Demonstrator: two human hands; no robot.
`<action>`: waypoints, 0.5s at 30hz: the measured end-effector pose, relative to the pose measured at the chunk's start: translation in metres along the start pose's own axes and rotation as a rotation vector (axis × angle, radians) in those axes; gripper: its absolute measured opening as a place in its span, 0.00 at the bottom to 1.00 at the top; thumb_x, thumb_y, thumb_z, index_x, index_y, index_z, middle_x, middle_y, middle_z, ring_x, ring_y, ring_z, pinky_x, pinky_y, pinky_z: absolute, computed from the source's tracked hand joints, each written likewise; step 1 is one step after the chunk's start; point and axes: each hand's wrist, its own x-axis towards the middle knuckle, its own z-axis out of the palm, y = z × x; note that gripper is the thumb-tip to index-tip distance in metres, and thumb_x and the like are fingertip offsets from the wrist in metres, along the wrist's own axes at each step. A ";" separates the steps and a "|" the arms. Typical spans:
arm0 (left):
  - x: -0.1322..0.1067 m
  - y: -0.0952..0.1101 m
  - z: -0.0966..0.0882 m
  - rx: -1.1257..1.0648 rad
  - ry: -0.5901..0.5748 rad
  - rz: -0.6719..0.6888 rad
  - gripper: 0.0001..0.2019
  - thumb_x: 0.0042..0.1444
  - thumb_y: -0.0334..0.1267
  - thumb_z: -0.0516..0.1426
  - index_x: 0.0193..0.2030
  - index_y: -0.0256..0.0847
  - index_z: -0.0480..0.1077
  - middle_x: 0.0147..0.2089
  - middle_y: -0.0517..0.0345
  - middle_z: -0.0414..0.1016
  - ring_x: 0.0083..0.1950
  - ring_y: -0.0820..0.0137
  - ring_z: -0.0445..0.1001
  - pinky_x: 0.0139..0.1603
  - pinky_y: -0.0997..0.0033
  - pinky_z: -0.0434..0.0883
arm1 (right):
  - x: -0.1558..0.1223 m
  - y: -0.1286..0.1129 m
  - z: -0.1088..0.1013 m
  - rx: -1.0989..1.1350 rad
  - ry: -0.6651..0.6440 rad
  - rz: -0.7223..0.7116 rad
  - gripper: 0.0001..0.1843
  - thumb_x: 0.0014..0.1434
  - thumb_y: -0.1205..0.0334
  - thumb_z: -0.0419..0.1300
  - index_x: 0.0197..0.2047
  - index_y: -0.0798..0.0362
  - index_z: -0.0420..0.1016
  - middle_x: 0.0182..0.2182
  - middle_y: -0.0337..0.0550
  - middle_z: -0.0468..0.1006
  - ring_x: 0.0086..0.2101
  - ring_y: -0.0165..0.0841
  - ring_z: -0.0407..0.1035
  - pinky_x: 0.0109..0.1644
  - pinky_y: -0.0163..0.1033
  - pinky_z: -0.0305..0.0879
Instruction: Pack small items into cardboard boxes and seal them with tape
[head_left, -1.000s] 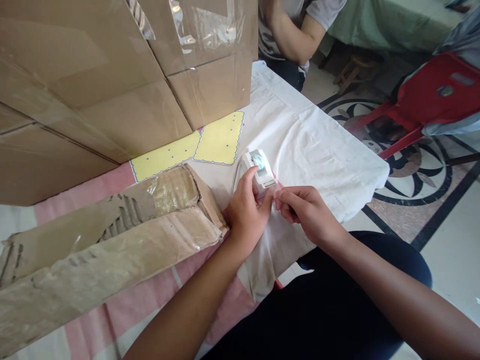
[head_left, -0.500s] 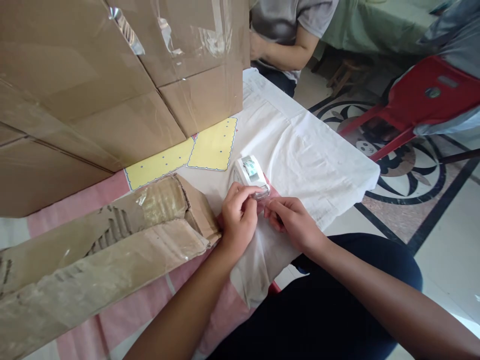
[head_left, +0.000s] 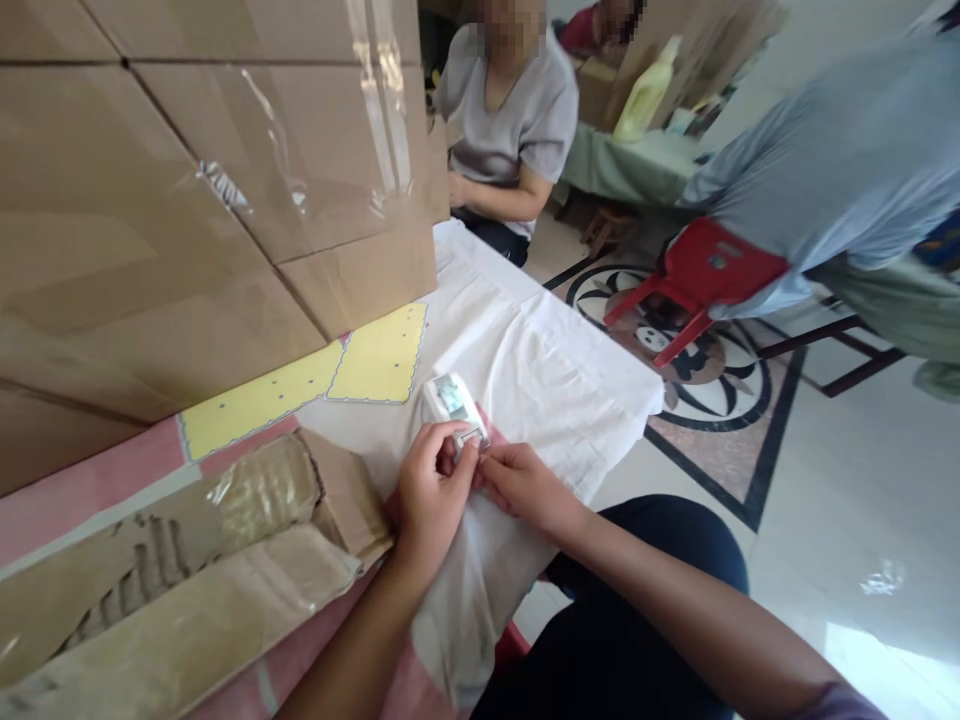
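Note:
A small white label printer (head_left: 450, 402) with a green-tinted window lies on a white cloth (head_left: 540, 360) near the table's edge. My left hand (head_left: 427, 495) is curled round its near end, thumb and fingers closed on the casing. My right hand (head_left: 521, 485) touches the same end from the right, its fingers pinched together at the printer's slot; what they pinch is too small to name. Both hands meet just below the printer.
Large taped cardboard boxes (head_left: 210, 190) fill the left. A torn cardboard piece (head_left: 180, 570) lies in front. Two yellow cards (head_left: 379, 355) sit beside the boxes. A person in a grey shirt (head_left: 510, 130) sits beyond the table; a red chair (head_left: 697, 280) and another person stand on the right.
The camera has tilted up, showing more of the room and people. My hands have stayed on the printer's near end, drawn slightly closer together.

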 end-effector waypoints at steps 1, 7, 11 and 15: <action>0.000 -0.001 0.000 0.003 -0.001 0.004 0.08 0.63 0.42 0.58 0.46 0.43 0.73 0.34 0.61 0.69 0.32 0.72 0.67 0.35 0.73 0.68 | 0.002 0.002 -0.001 -0.001 -0.002 0.005 0.17 0.62 0.55 0.56 0.24 0.54 0.69 0.14 0.31 0.62 0.15 0.23 0.53 0.20 0.32 0.47; 0.000 -0.004 0.002 0.005 -0.018 0.024 0.11 0.63 0.46 0.57 0.47 0.43 0.72 0.35 0.60 0.70 0.34 0.69 0.69 0.36 0.71 0.69 | 0.007 0.008 0.001 -0.018 0.019 -0.011 0.18 0.65 0.60 0.54 0.24 0.53 0.68 0.12 0.31 0.61 0.15 0.24 0.52 0.19 0.32 0.47; 0.000 -0.006 0.003 0.020 -0.025 0.042 0.13 0.63 0.48 0.57 0.48 0.43 0.71 0.34 0.61 0.67 0.33 0.69 0.67 0.36 0.70 0.68 | 0.006 0.005 0.006 -0.062 0.076 -0.013 0.20 0.66 0.64 0.53 0.21 0.53 0.66 0.11 0.30 0.59 0.14 0.24 0.51 0.19 0.32 0.47; 0.002 -0.009 0.005 0.010 -0.006 0.068 0.15 0.61 0.50 0.58 0.48 0.43 0.72 0.32 0.63 0.64 0.32 0.69 0.66 0.36 0.70 0.67 | 0.003 0.005 0.009 -0.059 0.137 -0.014 0.20 0.67 0.65 0.52 0.21 0.54 0.67 0.11 0.30 0.58 0.14 0.24 0.52 0.20 0.32 0.49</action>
